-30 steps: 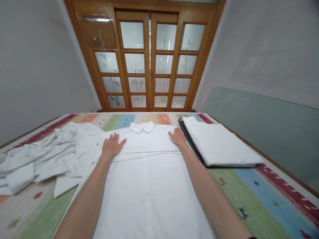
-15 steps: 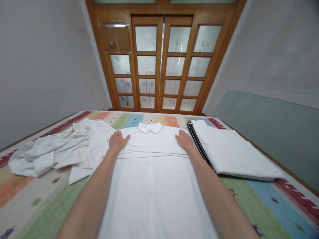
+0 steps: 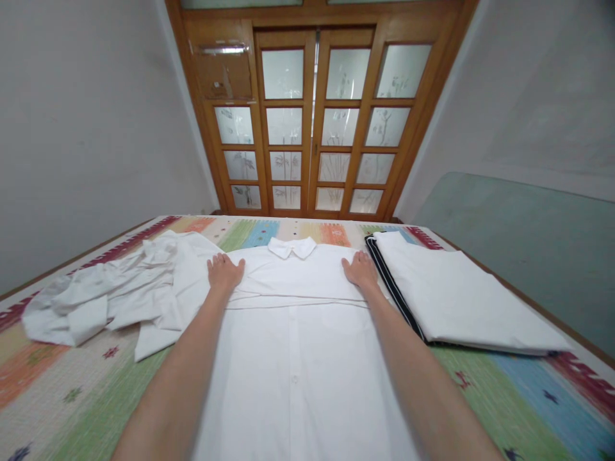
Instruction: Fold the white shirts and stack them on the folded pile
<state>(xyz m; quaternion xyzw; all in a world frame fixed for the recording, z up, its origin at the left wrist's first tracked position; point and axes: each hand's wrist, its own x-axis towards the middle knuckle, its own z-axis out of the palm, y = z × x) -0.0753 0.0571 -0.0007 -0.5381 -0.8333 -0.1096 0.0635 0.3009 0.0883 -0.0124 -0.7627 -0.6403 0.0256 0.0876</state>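
A white button-up shirt (image 3: 293,358) lies front up before me, its collar (image 3: 292,248) at the far end. Its sleeves seem folded across the chest, making layered edges there. My left hand (image 3: 225,271) rests on the shirt's left shoulder edge, fingers stretched forward and thumb out to the side. At the opposite shoulder edge, my right hand (image 3: 361,269) lies flat in the same way, fingers extended. Neither hand grips the cloth. The shirt's lower end runs out of the picture between my forearms.
Left of the shirt is a crumpled white garment (image 3: 129,282). On the right, folded white clothing (image 3: 466,294) lies on a black piece with white stripes (image 3: 391,282). A colourful striped cloth (image 3: 86,384) covers the table. Wooden glazed doors (image 3: 307,128) stand behind, and a pale green panel (image 3: 519,243) leans at right.
Both hands have shifted slightly outward along the shoulder edges, the left hand to the left and the right hand to the right. The view has moved a little; the clothes keep their places.
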